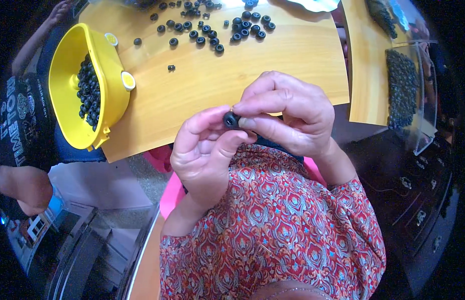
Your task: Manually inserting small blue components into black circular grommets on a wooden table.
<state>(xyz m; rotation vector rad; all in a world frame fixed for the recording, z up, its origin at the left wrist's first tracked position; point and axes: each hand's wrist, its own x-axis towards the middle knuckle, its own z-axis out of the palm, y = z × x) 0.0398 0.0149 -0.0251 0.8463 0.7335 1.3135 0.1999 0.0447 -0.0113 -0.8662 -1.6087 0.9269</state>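
Presently: left hand (201,159) and right hand (298,114) are together pinching one round black part (231,120) near table (192,102); loose black pieces (200,40) are lying on it; yellow tub (114,95) is holding more.

Worn: red blouse (277,215), repeating grey-blue and orange damask-like motifs; sleeves (351,195) ending near elbows; thin chain (303,289) at neckline.

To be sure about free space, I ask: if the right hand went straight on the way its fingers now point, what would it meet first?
The right hand points left, so first the round black piece it touches, then probably the left hand; depth is unclear.
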